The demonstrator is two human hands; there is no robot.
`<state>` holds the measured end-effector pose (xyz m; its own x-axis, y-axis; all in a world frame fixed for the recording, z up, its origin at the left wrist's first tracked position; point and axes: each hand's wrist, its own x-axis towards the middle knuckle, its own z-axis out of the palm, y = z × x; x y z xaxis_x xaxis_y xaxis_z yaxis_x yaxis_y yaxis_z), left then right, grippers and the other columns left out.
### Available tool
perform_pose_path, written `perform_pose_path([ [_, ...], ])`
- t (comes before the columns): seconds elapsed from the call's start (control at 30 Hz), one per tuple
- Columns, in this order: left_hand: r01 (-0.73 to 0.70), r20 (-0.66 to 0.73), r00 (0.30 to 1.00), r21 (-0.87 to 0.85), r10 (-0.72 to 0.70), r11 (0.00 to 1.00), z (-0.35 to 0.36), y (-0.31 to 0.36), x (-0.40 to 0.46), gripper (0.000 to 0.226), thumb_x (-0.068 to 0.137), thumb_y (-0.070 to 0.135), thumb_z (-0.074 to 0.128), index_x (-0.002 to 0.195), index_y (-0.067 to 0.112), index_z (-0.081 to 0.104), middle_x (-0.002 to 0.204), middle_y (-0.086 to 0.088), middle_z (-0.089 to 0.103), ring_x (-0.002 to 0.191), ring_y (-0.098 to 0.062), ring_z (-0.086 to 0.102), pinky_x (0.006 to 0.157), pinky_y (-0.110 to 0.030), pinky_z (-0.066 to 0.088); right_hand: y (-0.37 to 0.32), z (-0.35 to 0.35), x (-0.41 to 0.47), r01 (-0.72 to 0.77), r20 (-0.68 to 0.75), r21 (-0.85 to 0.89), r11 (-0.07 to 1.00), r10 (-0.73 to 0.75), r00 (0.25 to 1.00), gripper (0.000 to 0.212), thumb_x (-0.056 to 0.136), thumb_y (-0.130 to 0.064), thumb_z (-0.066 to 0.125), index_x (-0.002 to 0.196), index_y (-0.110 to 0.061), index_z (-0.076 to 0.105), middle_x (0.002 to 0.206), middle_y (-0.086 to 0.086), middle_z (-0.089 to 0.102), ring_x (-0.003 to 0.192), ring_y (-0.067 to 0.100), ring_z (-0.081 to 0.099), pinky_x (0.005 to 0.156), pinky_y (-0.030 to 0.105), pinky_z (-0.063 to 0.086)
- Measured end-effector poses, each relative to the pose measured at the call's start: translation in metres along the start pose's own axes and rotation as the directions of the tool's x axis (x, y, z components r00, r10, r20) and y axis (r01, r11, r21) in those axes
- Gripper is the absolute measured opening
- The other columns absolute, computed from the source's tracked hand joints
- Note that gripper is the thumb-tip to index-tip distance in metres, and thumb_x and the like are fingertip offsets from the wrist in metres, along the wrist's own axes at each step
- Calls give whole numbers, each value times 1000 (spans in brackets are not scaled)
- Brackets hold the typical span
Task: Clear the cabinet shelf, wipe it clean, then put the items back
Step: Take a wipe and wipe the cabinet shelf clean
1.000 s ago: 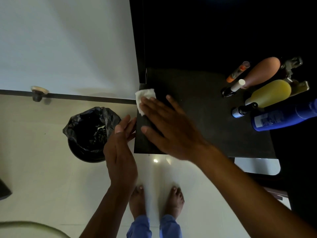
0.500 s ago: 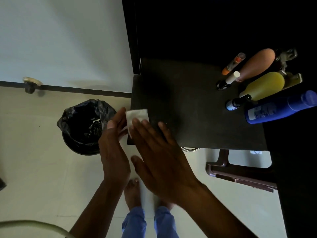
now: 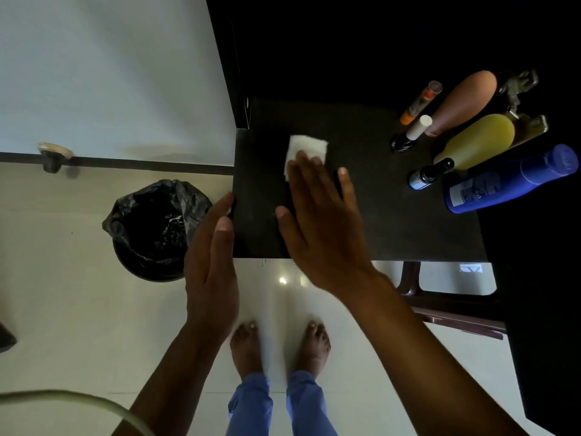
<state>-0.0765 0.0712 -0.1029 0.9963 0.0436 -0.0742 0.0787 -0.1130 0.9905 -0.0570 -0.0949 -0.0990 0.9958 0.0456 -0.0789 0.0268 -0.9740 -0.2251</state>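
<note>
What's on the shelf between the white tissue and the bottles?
Nothing. In the head view, the dark shelf is bare between the white tissue under the right hand and the bottles.

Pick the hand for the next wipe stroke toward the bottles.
Right. The right hand already presses the white tissue flat on the dark shelf. The left hand sits empty at the shelf's left edge.

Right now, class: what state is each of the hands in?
Left hand: open, flat by the shelf edge, holding nothing.
Right hand: open, fingers pressing the white tissue flat on the shelf.
</note>
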Motion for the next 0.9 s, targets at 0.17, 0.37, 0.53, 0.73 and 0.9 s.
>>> perform_pose_path([
  [0.17,-148,120,987,359,111,921,-17,13,45,46,102,30,48,146,19,54,141,4,61,130,-14,59,102,-41,56,-28,13,-51,148,53,56,987,-151,987,62,110,-45,25,165,-15,20,173,3,12,161,17,4,131,49,7],
  [0.37,-508,572,819,686,45,521,8,70,111,48,103,10,53,148,24,55,157,0,51,146,-20,43,113,-33,36,-1,-2,-88,74,25,69,995,-76,997,57,109,-38,35,162,-17,31,171,-1,25,160,12,14,130,49,13],
  [0.53,-573,649,757,716,-76,399,24,86,137,64,91,-3,57,147,29,56,163,7,39,151,-15,34,114,-28,32,20,-1,-49,-109,-68,93,990,116,991,56,110,-39,35,162,-17,32,170,2,28,160,15,17,129,50,14],
  [0.73,-598,681,731,671,-44,438,22,84,148,58,90,-6,58,138,25,66,157,5,47,145,-19,43,104,-24,34,-16,14,-20,-21,-151,148,989,44,988,57,111,-35,34,162,-8,30,171,9,23,161,22,13,129,50,12],
  [0.9,-616,693,721,634,11,468,14,70,149,66,82,-9,58,137,27,68,155,8,51,146,-17,43,109,-38,45,-40,22,-63,202,-14,120,972,-202,979,59,110,-40,30,164,-16,26,172,1,19,161,17,8,130,49,13],
])
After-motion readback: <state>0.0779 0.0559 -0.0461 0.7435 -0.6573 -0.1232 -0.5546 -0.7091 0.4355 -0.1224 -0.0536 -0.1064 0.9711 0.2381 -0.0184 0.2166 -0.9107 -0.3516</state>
